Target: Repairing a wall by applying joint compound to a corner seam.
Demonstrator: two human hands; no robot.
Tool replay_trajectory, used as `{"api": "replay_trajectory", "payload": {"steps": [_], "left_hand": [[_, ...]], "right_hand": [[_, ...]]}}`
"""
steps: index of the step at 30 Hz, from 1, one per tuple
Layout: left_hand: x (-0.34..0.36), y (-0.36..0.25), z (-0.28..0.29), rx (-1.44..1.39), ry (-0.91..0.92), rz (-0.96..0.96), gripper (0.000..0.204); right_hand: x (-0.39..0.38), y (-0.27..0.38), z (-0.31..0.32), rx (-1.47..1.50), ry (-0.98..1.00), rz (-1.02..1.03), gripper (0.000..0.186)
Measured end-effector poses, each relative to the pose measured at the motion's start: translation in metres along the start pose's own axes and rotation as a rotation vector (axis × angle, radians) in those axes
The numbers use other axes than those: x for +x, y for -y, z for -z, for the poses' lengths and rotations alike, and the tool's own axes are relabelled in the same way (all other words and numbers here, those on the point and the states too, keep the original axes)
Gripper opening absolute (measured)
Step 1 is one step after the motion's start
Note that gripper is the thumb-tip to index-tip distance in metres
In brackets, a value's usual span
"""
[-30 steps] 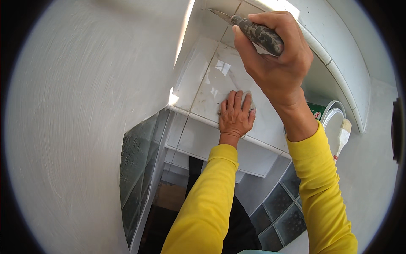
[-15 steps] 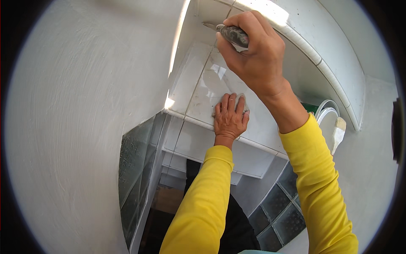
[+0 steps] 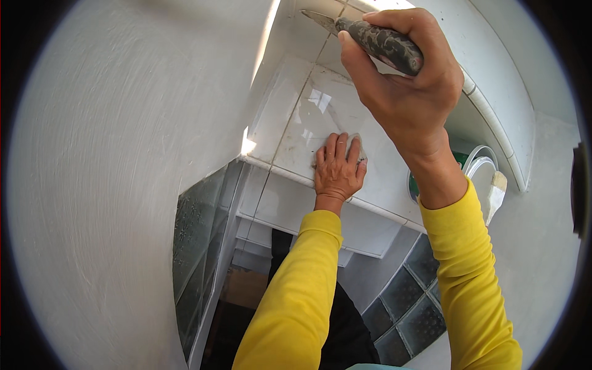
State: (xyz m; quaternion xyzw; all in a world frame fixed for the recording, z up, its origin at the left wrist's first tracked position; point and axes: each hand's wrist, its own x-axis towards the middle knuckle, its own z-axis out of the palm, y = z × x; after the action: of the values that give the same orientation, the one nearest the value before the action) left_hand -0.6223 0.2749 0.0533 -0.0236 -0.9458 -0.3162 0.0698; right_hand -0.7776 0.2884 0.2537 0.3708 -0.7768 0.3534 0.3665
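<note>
My right hand (image 3: 410,80) is raised over the far part of a white tiled step, closed around a putty knife (image 3: 385,46) with a dark, smeared handle. Its thin metal blade points left, toward the corner of the riser and the wall. Lower down, my left hand (image 3: 338,166) presses on the tiled tread (image 3: 308,132) near its front edge. Beneath its bent fingers is a crumpled pale cloth (image 3: 361,150), mostly hidden by them. Dusty smudges mark the tread beside this hand.
A curved white wall (image 3: 123,185) fills the left side. On the right, a paint can (image 3: 481,169) stands with a white-handled brush (image 3: 496,196) beside it. Lower steps (image 3: 296,206) drop away toward me between glass-block panels (image 3: 413,302). A rounded tile edge (image 3: 487,120) curves along the upper right.
My right hand and the putty knife have moved right and toward me, so more of the blade shows. My left hand has barely shifted on the cloth.
</note>
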Motion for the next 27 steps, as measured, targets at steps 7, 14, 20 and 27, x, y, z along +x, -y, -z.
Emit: {"api": "replay_trajectory", "payload": {"steps": [7,14,20,27], "left_hand": [[0.003,-0.004,-0.001,0.028,0.023,-0.001,0.052],[0.002,-0.004,0.001,0.042,0.023,-0.008,0.052],[0.003,-0.004,-0.001,0.036,0.015,-0.006,0.052],[0.003,-0.007,-0.001,0.036,0.037,-0.002,0.052]], "right_hand": [[-0.035,-0.019,-0.023,-0.033,0.148,-0.071,0.023],[-0.048,-0.026,-0.033,-0.006,0.223,-0.122,0.025],[-0.017,-0.006,0.002,0.016,0.070,-0.098,0.025],[-0.001,0.004,0.021,-0.075,0.134,-0.023,0.032]]}}
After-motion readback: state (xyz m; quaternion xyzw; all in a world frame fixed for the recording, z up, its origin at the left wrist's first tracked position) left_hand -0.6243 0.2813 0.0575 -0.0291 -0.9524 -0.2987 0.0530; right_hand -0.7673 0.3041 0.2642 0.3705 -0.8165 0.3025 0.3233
